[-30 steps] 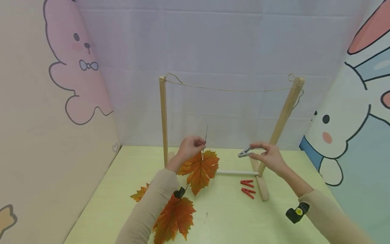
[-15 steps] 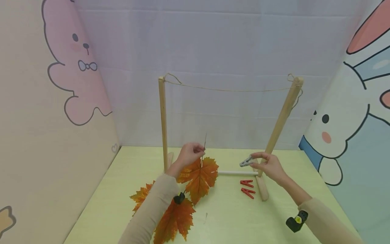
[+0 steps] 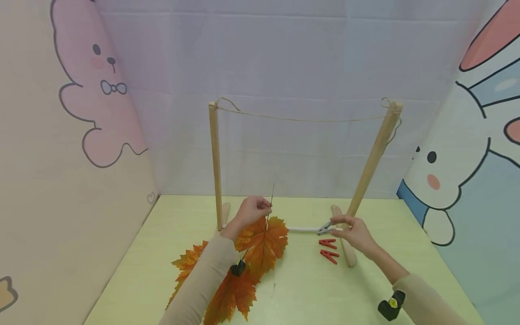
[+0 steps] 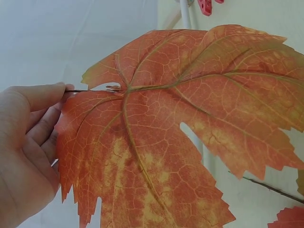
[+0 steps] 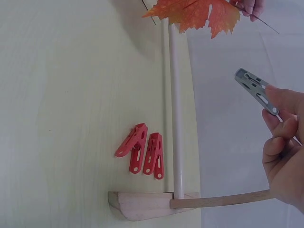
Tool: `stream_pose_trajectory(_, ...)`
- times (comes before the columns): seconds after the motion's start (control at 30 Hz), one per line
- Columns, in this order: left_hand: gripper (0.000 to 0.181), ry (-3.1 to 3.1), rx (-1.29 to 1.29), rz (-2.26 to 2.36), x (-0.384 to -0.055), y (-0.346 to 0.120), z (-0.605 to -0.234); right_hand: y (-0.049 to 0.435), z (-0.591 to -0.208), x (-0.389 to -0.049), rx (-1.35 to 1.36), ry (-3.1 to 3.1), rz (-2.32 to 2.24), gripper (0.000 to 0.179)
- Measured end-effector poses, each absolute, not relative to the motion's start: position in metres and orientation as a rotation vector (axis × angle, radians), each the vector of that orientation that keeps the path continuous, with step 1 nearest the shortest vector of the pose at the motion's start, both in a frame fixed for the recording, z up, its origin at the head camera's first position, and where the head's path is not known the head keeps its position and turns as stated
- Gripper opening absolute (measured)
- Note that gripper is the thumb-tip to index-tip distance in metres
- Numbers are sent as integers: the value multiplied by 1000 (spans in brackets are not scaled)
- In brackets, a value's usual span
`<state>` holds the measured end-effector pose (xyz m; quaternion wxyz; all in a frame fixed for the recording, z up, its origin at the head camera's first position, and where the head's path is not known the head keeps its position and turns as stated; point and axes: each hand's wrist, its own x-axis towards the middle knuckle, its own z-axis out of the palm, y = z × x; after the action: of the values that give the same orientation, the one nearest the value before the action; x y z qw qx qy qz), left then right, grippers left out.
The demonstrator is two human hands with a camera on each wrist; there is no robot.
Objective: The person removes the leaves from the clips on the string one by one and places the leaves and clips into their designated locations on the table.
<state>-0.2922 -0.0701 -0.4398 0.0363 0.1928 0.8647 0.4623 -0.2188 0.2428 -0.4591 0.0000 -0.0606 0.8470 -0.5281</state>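
My left hand (image 3: 251, 212) pinches the thin dark stem of an orange maple leaf (image 3: 264, 246) between thumb and fingers. In the left wrist view the leaf (image 4: 156, 128) spreads broad and veined beside the thumb. My right hand (image 3: 352, 232) pinches a grey clothespin (image 3: 325, 228) by its handle ends, with its nose pointing left toward the leaf. The right wrist view shows this grey clothespin (image 5: 256, 90) between thumb and fingers, touching nothing else. Two red clothespins (image 3: 328, 250) lie on the table below the right hand.
A wooden frame with a left post (image 3: 215, 167) and a leaning right post (image 3: 373, 158) stands behind the hands. A twine string (image 3: 300, 120) spans their tops. A white rod (image 3: 302, 229) joins the feet. More maple leaves (image 3: 233, 295) lie at front left, partly under the left sleeve.
Both hands have come down a little, the left with the maple leaf, the right with the grey clothespin. The held leaf now overlaps the leaf below it in the head view.
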Motion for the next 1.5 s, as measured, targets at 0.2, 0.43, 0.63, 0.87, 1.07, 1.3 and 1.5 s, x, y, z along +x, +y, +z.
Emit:
stream_pose_trajectory(0.2,13,2602,579,1408,-291,-73,-448,241,-470,-216,-192,2641,-1652,39)
stream_pose_trajectory(0.43,13,2557,557,1465,-287,-74,-457,242,-483,-214,-149,2671,-1602,41)
stream_pose_trajectory(0.63,13,2503,518,1486,-283,-75,-463,244,-495,-211,-145,2705,-1558,37)
stream_pose_trajectory(0.87,14,2458,493,1518,-282,-77,-476,245,-503,-208,-139,2698,-1600,36)
stream_pose_trajectory(1.07,18,2402,456,1530,-281,-78,-488,245,-511,-206,-129,2679,-1608,35)
stream_pose_trajectory(1.3,22,2340,384,1578,-276,-75,-496,243,-521,-203,-115,2689,-1596,34)
stream_pose_trajectory(1.5,24,2279,361,1631,-273,-75,-508,241,-529,-199,-80,2685,-1602,31)
